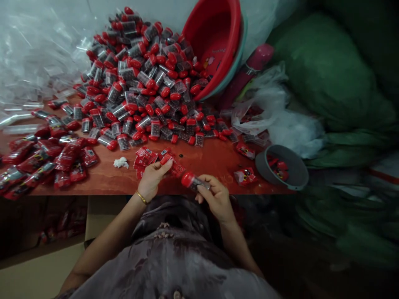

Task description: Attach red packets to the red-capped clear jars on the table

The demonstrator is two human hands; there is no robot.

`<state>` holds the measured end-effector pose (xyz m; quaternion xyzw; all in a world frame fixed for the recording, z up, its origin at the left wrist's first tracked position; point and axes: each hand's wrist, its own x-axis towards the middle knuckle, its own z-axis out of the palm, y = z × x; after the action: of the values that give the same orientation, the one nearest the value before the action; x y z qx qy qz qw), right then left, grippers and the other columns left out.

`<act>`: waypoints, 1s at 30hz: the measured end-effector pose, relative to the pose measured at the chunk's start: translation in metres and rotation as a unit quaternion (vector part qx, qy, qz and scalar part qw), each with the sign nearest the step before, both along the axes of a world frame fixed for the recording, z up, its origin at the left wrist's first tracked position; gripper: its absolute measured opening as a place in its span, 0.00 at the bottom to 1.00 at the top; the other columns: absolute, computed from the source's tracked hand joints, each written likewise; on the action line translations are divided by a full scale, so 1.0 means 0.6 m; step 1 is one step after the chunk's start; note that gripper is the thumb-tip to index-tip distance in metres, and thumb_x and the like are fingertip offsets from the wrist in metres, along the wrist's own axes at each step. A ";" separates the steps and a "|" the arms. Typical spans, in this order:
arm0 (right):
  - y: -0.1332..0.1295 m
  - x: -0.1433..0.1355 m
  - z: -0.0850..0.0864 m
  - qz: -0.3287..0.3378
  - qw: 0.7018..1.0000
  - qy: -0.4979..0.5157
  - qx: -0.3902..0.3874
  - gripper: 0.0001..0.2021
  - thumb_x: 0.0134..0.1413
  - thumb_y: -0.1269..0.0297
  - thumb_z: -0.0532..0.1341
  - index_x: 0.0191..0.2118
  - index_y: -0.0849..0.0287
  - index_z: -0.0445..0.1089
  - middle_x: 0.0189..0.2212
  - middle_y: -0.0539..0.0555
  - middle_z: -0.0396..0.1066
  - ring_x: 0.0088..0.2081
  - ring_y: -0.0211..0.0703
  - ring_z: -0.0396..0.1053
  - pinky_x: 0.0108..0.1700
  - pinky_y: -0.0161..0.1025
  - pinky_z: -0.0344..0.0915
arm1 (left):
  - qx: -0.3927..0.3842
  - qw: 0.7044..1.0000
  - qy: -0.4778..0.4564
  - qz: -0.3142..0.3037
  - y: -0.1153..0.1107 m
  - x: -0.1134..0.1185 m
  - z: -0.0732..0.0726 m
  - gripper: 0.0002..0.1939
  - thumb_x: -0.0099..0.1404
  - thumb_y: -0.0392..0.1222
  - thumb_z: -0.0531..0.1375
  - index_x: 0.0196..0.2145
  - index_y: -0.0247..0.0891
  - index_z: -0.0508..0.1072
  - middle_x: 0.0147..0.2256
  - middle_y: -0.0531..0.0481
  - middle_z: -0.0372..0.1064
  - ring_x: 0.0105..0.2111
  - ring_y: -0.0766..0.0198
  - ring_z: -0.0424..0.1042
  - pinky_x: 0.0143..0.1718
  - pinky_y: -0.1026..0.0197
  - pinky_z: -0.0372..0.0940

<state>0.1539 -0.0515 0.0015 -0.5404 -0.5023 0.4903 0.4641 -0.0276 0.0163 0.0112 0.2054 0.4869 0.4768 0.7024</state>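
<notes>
At the table's front edge, my right hand (213,195) is closed around the clear end of a small container (193,182), whose red cap points left. My left hand (153,178) pinches something small and red between thumb and fingers; blur leaves its exact shape unclear. Red printed packets (145,157) lie spread just behind my left hand. A large heap of capped containers (134,83) with dark contents rises behind both hands. The two hands are apart, with the red cap between them.
Filled red packets (67,155) and clear tubes (21,118) lie left on the red table (212,160). A grey bowl (264,166) holds red pieces at right. A red basin (235,37) leans behind. An open cardboard box (46,265) is below left.
</notes>
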 end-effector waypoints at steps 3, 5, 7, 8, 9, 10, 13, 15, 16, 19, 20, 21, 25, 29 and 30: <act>0.004 -0.009 0.007 -0.002 1.000 -0.019 -0.007 0.10 0.50 0.58 0.61 0.36 0.57 0.67 0.15 0.42 0.61 0.16 0.32 0.60 0.20 0.31 0.59 | 0.009 1.000 0.006 -0.022 -0.001 0.001 0.005 0.20 0.35 0.48 0.73 0.24 0.32 0.77 0.24 0.50 0.75 0.24 0.68 0.70 0.30 0.65 0.66; 0.010 -0.014 0.005 0.005 1.000 -0.021 -0.011 0.09 0.50 0.59 0.60 0.35 0.58 0.68 0.15 0.42 0.60 0.16 0.32 0.59 0.20 0.31 0.59 | 0.020 0.999 0.013 -0.030 -0.003 -0.002 0.005 0.20 0.35 0.48 0.73 0.24 0.32 0.78 0.24 0.50 0.75 0.25 0.69 0.69 0.31 0.65 0.66; 0.015 -0.019 0.002 0.010 1.000 -0.015 -0.012 0.09 0.50 0.59 0.60 0.35 0.58 0.68 0.15 0.42 0.60 0.16 0.32 0.59 0.21 0.31 0.59 | 0.032 0.999 0.024 -0.025 -0.005 -0.004 0.004 0.20 0.35 0.48 0.73 0.25 0.33 0.78 0.24 0.51 0.75 0.25 0.69 0.69 0.32 0.65 0.65; 0.016 -0.022 0.000 0.006 1.000 -0.009 -0.012 0.09 0.51 0.58 0.59 0.35 0.58 0.67 0.14 0.42 0.60 0.16 0.32 0.59 0.21 0.31 0.59 | 0.035 0.999 0.027 -0.022 -0.007 -0.004 0.003 0.20 0.36 0.48 0.73 0.25 0.33 0.78 0.25 0.51 0.75 0.25 0.69 0.69 0.32 0.65 0.65; 0.016 -0.026 -0.002 0.000 1.000 -0.003 -0.012 0.09 0.51 0.58 0.59 0.35 0.58 0.67 0.14 0.42 0.60 0.16 0.32 0.60 0.21 0.31 0.60 | 0.036 0.999 0.025 -0.019 -0.008 -0.003 0.001 0.20 0.36 0.49 0.73 0.26 0.33 0.78 0.25 0.51 0.75 0.25 0.69 0.69 0.32 0.64 0.65; 0.016 -0.029 -0.003 -0.009 1.000 0.004 -0.012 0.10 0.52 0.57 0.59 0.36 0.58 0.67 0.14 0.42 0.60 0.16 0.32 0.60 0.21 0.32 0.60 | 0.034 0.999 0.020 -0.017 -0.010 -0.001 0.000 0.20 0.37 0.49 0.73 0.26 0.33 0.78 0.25 0.51 0.75 0.25 0.69 0.69 0.32 0.64 0.65; 0.015 -0.038 -0.007 -0.028 0.999 0.023 -0.017 0.11 0.52 0.56 0.59 0.36 0.58 0.66 0.15 0.42 0.61 0.15 0.31 0.59 0.21 0.31 0.59 | 0.043 0.999 -0.003 -0.022 -0.016 0.010 -0.003 0.20 0.37 0.49 0.73 0.26 0.34 0.76 0.25 0.52 0.74 0.24 0.69 0.69 0.31 0.64 0.65; 0.014 -0.043 -0.010 -0.031 0.999 0.030 -0.020 0.11 0.52 0.55 0.59 0.36 0.58 0.65 0.15 0.42 0.62 0.14 0.31 0.58 0.19 0.30 0.57 | 0.056 0.998 -0.009 -0.033 -0.021 0.019 -0.005 0.20 0.37 0.48 0.73 0.26 0.34 0.76 0.24 0.53 0.74 0.24 0.69 0.68 0.31 0.64 0.65; 0.015 -0.046 -0.011 -0.033 0.999 0.032 -0.021 0.12 0.53 0.55 0.59 0.36 0.58 0.65 0.15 0.41 0.61 0.14 0.30 0.58 0.19 0.30 0.57 | 0.061 0.997 -0.009 -0.038 -0.023 0.022 -0.006 0.20 0.37 0.48 0.73 0.26 0.33 0.76 0.25 0.52 0.74 0.24 0.69 0.69 0.32 0.64 0.65; 0.018 -0.057 -0.016 -0.052 0.998 0.030 -0.011 0.12 0.55 0.54 0.58 0.37 0.58 0.64 0.14 0.41 0.60 0.13 0.31 0.59 0.18 0.29 0.55 | 0.062 0.997 -0.007 -0.037 -0.029 0.030 -0.010 0.19 0.39 0.48 0.72 0.27 0.33 0.76 0.25 0.51 0.74 0.25 0.69 0.69 0.34 0.64 0.65; 0.019 -0.062 -0.019 -0.062 0.998 0.027 -0.006 0.12 0.55 0.54 0.57 0.37 0.58 0.64 0.13 0.40 0.59 0.13 0.31 0.59 0.18 0.29 0.55 | 0.060 0.998 -0.010 -0.030 -0.031 0.032 -0.011 0.19 0.40 0.48 0.72 0.27 0.33 0.76 0.25 0.51 0.75 0.25 0.69 0.70 0.34 0.64 0.65; 0.020 -0.067 -0.021 -0.068 0.997 0.024 -0.003 0.12 0.56 0.53 0.57 0.37 0.57 0.64 0.13 0.40 0.59 0.13 0.31 0.59 0.18 0.29 0.56 | 0.057 0.998 -0.014 -0.022 -0.032 0.033 -0.012 0.19 0.40 0.49 0.72 0.27 0.33 0.76 0.25 0.51 0.75 0.25 0.69 0.69 0.33 0.65 0.65; 0.020 -0.084 -0.028 -0.041 0.999 0.010 -0.005 0.13 0.56 0.52 0.56 0.38 0.58 0.63 0.13 0.40 0.60 0.13 0.31 0.59 0.17 0.29 0.56 | 0.041 0.998 -0.036 -0.006 -0.032 0.031 -0.015 0.21 0.42 0.53 0.70 0.27 0.33 0.75 0.26 0.49 0.75 0.25 0.67 0.71 0.32 0.63 0.65; 0.016 -0.095 -0.025 -0.035 0.999 -0.006 -0.002 0.13 0.56 0.53 0.57 0.38 0.57 0.64 0.13 0.40 0.61 0.13 0.31 0.59 0.17 0.29 0.56 | 0.051 0.998 -0.030 -0.010 -0.032 0.029 -0.019 0.20 0.45 0.51 0.69 0.31 0.33 0.76 0.29 0.46 0.76 0.28 0.63 0.73 0.34 0.62 0.66; 0.016 -0.097 -0.023 -0.038 0.999 0.003 -0.004 0.13 0.56 0.52 0.57 0.38 0.57 0.64 0.13 0.40 0.61 0.12 0.30 0.59 0.17 0.28 0.56 | 0.056 0.998 -0.026 -0.025 -0.032 0.028 -0.020 0.20 0.46 0.51 0.69 0.32 0.33 0.76 0.29 0.46 0.76 0.28 0.63 0.73 0.33 0.62 0.66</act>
<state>0.0956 -0.0421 -0.0123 -0.5593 -0.4779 0.4764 0.4815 -0.0107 -0.0031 -0.0008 0.2443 0.4359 0.4910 0.7137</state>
